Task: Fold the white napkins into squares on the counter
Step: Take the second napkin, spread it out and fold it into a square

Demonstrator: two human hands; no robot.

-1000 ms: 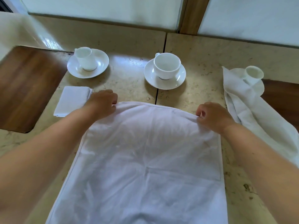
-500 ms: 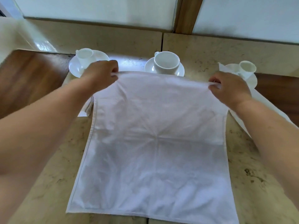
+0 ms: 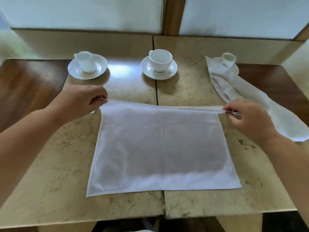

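Observation:
A white napkin point(image 3: 160, 148) is spread over the middle of the marble counter point(image 3: 50, 181). Its near edge lies flat near the counter's front; its far edge is lifted and pulled taut. My left hand point(image 3: 82, 102) pinches the far left corner. My right hand point(image 3: 245, 114) pinches the far right corner. A second white napkin point(image 3: 242, 96) lies crumpled along the right side, behind my right hand. The folded napkin seen earlier at the left is hidden behind my left hand.
Three white cups on saucers stand along the back: one at the left point(image 3: 87, 64), one in the middle point(image 3: 159, 62), and one at the right point(image 3: 229, 58) partly under the crumpled napkin. Dark wood insets point(image 3: 25, 87) flank the counter. A window wall runs behind.
Both hands lifted the napkin's far corners off the counter, then came back toward me and apart. The edge now hangs taut and lower. The whole napkin is in view.

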